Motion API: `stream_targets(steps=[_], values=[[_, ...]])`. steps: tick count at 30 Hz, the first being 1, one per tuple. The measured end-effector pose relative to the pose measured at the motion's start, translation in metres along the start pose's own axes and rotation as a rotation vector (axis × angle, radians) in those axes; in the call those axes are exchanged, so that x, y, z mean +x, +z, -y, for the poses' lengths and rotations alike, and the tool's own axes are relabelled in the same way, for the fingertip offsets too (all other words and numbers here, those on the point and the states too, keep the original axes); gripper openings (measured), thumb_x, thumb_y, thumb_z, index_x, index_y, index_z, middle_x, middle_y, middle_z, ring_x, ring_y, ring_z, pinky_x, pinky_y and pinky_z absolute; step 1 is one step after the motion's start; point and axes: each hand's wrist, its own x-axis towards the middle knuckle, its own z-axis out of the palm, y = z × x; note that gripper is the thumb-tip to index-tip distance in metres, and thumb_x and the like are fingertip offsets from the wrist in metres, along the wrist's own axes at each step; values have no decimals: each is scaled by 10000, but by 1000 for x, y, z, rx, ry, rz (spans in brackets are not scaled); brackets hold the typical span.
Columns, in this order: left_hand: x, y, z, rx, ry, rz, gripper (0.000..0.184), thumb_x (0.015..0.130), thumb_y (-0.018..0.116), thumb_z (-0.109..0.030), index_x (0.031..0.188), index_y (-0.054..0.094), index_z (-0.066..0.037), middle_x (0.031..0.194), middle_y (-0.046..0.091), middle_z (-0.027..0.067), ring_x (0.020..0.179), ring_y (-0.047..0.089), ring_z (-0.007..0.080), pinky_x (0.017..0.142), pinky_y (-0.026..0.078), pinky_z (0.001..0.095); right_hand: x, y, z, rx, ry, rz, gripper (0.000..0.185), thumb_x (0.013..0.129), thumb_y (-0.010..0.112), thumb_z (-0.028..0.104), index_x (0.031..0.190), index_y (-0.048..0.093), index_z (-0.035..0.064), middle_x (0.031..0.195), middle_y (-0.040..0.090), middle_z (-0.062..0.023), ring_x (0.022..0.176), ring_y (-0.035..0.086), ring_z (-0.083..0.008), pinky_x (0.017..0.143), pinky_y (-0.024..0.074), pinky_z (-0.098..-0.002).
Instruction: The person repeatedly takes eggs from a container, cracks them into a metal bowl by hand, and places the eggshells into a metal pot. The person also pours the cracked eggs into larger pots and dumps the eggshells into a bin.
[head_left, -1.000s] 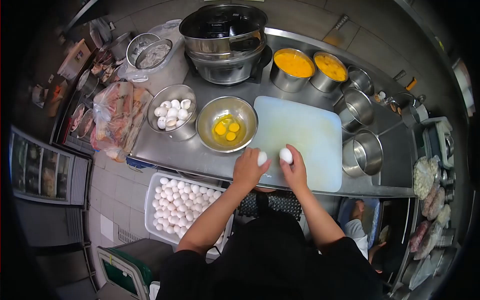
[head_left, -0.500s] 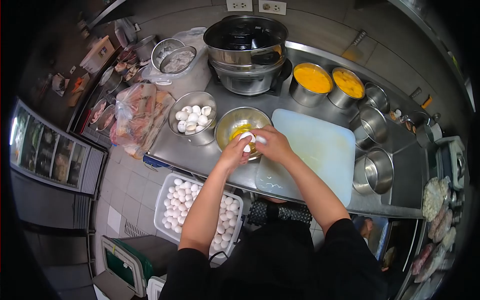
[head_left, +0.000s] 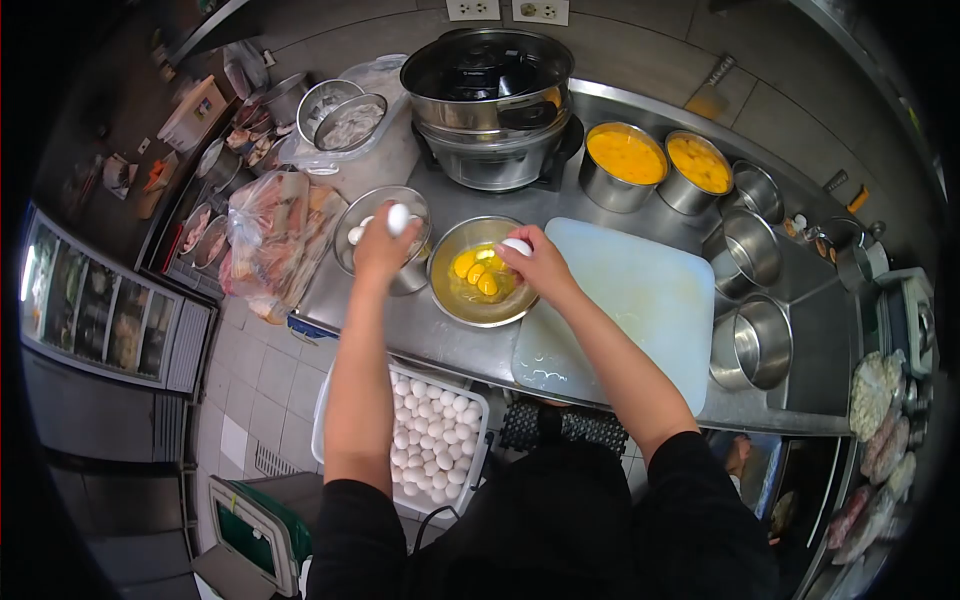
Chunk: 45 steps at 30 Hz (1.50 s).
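Steel surface (head_left: pixel 418 332) runs beneath the yolk bowl (head_left: pixel 447 288), my landmark. Just left of it, a shell bowl (head_left: pixel 410 274) holds white pieces, probably close to shorten my reach; above, my left hand (head_left: pixel 382 252) has its fingers curled around a white egg or shell (head_left: pixel 398 219). Below the landmark, a crate (head_left: pixel 321 412) holds eggs (head_left: pixel 443 461). Over its right rim, my right hand (head_left: pixel 545 268) pinches another white piece (head_left: pixel 517 246), fingers nearly closed, perhaps so drips land inside. Right stands a board (head_left: pixel 640 300); behind, pots (head_left: pixel 618 192) hold yellow contents
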Motion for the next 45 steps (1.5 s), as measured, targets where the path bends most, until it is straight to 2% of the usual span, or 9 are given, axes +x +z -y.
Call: stream_targets(steps=[3, 5, 9, 16, 18, 21, 30, 36, 45], values=[[6, -5, 31, 637, -18, -30, 629, 899, 671, -515, 1350, 576, -86, 1265, 645, 212, 1137, 632, 375, 927, 507, 404, 1, 6, -16, 592, 288, 156, 354, 1023, 576, 386, 1160, 573, 60, 895, 658, -76, 637, 594, -103, 506, 497, -251], [3, -1, 33, 566, 293, -211, 630, 885, 701, -485, 1376, 571, -112, 1251, 647, 200, 1122, 636, 352, 916, 511, 404, 1, 11, -19, 589, 293, 203, 370, 1034, 539, 417, 1156, 577, 69, 857, 644, -60, 619, 572, -98, 495, 477, -246], [-42, 30, -26, -208, 103, 584, 533, 891, 733, -333, 1345, 591, -93, 938, 701, 116, 841, 671, 232, 772, 530, 343, 6, 26, -28, 591, 282, 286, 447, 1043, 483, 479, 1175, 589, 65, 806, 627, -35, 586, 526, -83, 463, 409, -226], [-61, 42, -45, -221, 127, 531, 488, 868, 752, -195, 1305, 604, -34, 800, 632, 51, 717, 592, 136, 686, 496, 297, 13, 33, -25, 155, 222, 94, 496, 1039, 472, 494, 1053, 655, 33, 796, 659, -85, 660, 605, -157, 514, 451, -296], [-60, 48, -42, -180, 227, 471, 467, 854, 730, -147, 1290, 606, -36, 779, 637, 76, 697, 605, 171, 684, 507, 312, 28, 38, -44, -136, -256, -24, 501, 1033, 477, 472, 1034, 662, 7, 841, 690, -177, 800, 676, -327, 661, 512, -423], [-57, 62, -25, -141, 224, 428, 460, 836, 709, -98, 1282, 607, -48, 857, 658, 104, 738, 631, 201, 701, 514, 316, 28, 28, -37, -386, -300, 15, 477, 1028, 478, 456, 1074, 640, 9, 941, 695, -235, 938, 650, -447, 808, 494, -501], [-37, 22, -36, -203, 522, 101, 499, 811, 699, -58, 1298, 590, -81, 1110, 634, 135, 970, 638, 300, 856, 516, 383, 25, 33, 40, -587, -603, -43, 358, 1032, 478, 413, 1122, 625, 98, 1091, 674, -180, 992, 633, -417, 830, 492, -514], [2, -45, 11, 17, 246, -42, 533, 820, 722, -103, 1333, 576, -103, 1201, 658, 141, 987, 657, 309, 880, 521, 396, 96, 109, 85, -461, -671, -2, 602, 991, 550, 472, 1404, 512, 37, 1309, 566, -273, 1130, 610, -399, 985, 473, -425], [-178, -123, 201, -116, -179, -421, 318, 924, 678, -170, 1218, 653, -53, 1024, 717, 45, 860, 644, 160, 802, 505, 281, -101, 221, -39, -128, -473, 566, 149, 896, 640, 202, 989, 684, 93, 990, 681, -131, 916, 667, -328, 810, 525, -419]])
